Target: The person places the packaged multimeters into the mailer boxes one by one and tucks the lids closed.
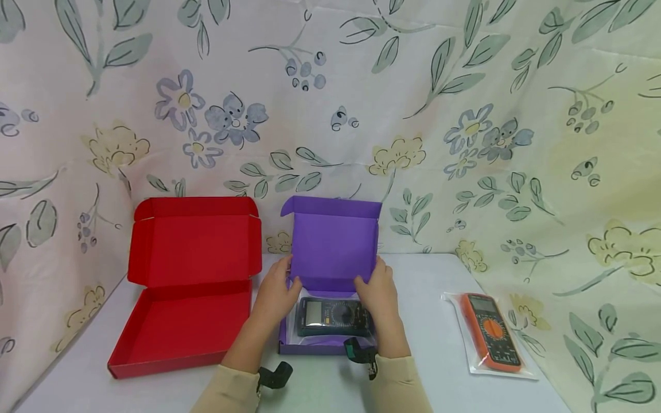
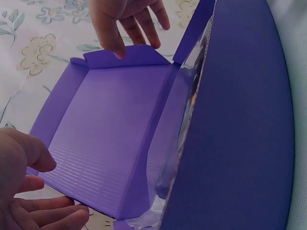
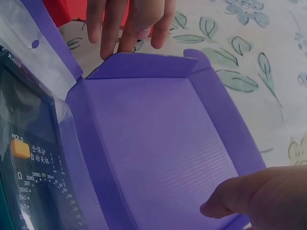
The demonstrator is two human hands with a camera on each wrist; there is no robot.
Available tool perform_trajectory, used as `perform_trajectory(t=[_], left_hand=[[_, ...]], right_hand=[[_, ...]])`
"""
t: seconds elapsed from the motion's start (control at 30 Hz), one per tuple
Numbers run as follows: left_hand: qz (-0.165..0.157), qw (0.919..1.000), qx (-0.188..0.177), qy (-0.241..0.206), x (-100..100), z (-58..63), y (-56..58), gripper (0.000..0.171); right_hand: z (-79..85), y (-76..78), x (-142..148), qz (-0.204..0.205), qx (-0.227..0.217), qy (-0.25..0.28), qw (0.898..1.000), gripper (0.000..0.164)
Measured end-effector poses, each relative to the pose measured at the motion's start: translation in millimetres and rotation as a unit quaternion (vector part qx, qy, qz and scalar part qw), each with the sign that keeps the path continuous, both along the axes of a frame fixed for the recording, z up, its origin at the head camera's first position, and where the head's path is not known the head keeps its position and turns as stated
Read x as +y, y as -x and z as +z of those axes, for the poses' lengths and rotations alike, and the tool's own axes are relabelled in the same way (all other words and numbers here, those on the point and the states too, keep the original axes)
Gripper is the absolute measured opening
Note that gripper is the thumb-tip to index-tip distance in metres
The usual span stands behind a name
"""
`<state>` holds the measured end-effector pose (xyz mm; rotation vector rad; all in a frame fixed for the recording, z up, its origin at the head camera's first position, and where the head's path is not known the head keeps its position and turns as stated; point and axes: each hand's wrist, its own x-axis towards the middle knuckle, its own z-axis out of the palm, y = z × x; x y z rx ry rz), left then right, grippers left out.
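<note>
A purple cardboard box (image 1: 310, 349) stands on the table with its lid (image 1: 334, 246) raised at the back. Inside it lies a dark multimeter (image 1: 333, 317) in a clear plastic bag, its screen to the left; the right wrist view shows its yellow HOLD button (image 3: 20, 149). My left hand (image 1: 275, 293) is at the lid's left side, fingers along the outer edge and thumb held apart in front. On the opposite side is my right hand (image 1: 379, 292), thumb before the lid and fingers outside its edge. Neither hand visibly pinches the cardboard.
A larger red box (image 1: 178, 327) stands lidded-open to the left of the purple one. Far right, an orange multimeter (image 1: 493, 332) lies in a clear bag. Floral cloth (image 1: 330, 115) hangs behind the white table (image 1: 428, 321).
</note>
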<state>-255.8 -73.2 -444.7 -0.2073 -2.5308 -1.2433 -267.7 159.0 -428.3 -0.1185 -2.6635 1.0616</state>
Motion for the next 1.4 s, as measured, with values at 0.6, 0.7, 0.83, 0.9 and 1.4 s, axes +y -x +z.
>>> perform_trajectory(t=[0.6, 0.7, 0.83, 0.9, 1.4], left_hand=[[0.01, 0.9999, -0.009, 0.008, 0, 0.6, 1.6, 0.058], [0.012, 0.9998, -0.009, 0.012, 1, 0.7, 1.4, 0.058], [0.016, 0.9997, -0.008, 0.015, 0, 1.4, 0.8, 0.058], [0.019, 0.9997, -0.006, 0.016, 0, 1.9, 0.8, 0.058], [0.025, 0.9996, 0.004, 0.015, -1, 0.8, 1.6, 0.054]], right_hand=[[2.0, -0.7, 3, -0.015, 0.023, -0.032, 0.999, 0.054], [2.0, -0.3, 3, -0.019, 0.036, -0.044, 0.998, 0.048], [3.8, -1.6, 3, -0.023, 0.049, -0.058, 0.997, 0.041], [4.5, -2.0, 3, -0.024, 0.05, -0.06, 0.997, 0.041], [9.1, -5.3, 9, -0.013, 0.043, -0.065, 0.997, 0.034]])
